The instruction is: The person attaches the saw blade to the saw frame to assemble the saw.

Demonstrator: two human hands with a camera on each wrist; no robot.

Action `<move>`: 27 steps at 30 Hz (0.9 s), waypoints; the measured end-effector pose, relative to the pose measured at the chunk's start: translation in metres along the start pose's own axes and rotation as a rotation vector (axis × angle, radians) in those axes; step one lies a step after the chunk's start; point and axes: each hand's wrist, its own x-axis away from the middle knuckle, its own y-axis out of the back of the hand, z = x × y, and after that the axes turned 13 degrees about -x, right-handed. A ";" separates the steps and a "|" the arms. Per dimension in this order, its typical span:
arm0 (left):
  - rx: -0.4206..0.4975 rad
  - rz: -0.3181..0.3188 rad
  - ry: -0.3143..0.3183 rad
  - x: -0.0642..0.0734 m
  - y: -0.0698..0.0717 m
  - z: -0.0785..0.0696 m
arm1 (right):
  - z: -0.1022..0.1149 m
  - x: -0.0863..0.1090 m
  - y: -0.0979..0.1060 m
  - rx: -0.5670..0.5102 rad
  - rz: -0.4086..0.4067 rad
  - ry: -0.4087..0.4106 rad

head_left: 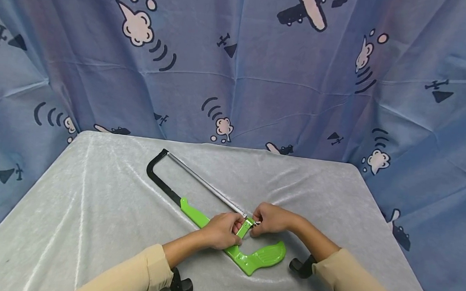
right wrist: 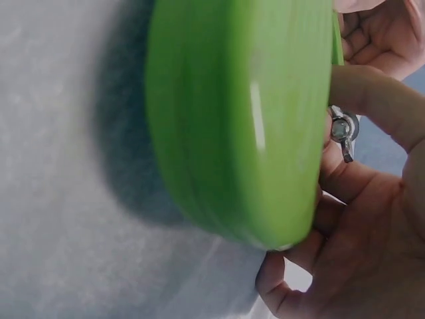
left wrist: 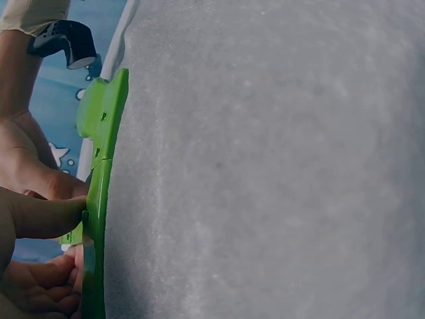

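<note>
The two hands are holding a green and black saw (head_left: 194,214) at the middle of a table (head_left: 92,217) with a soft gray cover. The saw's bent black end (head_left: 163,186) is pointing to the far left corner, and its fat green handle (head_left: 268,255) is pointing toward the right edge. A long silver bar (head_left: 206,185) is running along the side closer to the far edge. The left hand (head_left: 223,230) is holding the green part, its grip pinching it. The right hand (head_left: 272,218) is reaching in from the right, its grip pinching a small silver nut (right wrist: 342,129). Past the far edge, a blue curtain (head_left: 200,32) is hanging, showing planes and clouds.
</note>
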 end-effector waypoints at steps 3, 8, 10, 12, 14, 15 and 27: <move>-0.001 -0.003 0.004 0.000 -0.001 0.001 | 0.001 0.000 0.000 0.020 -0.006 0.001; 0.001 -0.008 0.007 0.000 -0.001 0.002 | 0.004 -0.001 0.000 0.046 -0.018 -0.003; 0.002 -0.008 0.007 0.000 -0.001 0.002 | 0.004 -0.001 0.000 0.058 -0.023 -0.008; 0.001 -0.007 0.009 0.000 -0.001 0.001 | 0.004 -0.002 -0.001 0.076 -0.034 -0.011; -0.001 -0.008 0.006 0.000 -0.001 0.001 | 0.005 -0.002 -0.001 0.088 -0.041 -0.013; -0.004 -0.009 0.006 0.000 -0.001 0.001 | 0.005 -0.002 -0.001 0.091 -0.042 -0.011; -0.021 0.000 0.002 -0.001 -0.002 0.003 | -0.006 0.000 0.008 -0.055 0.039 -0.002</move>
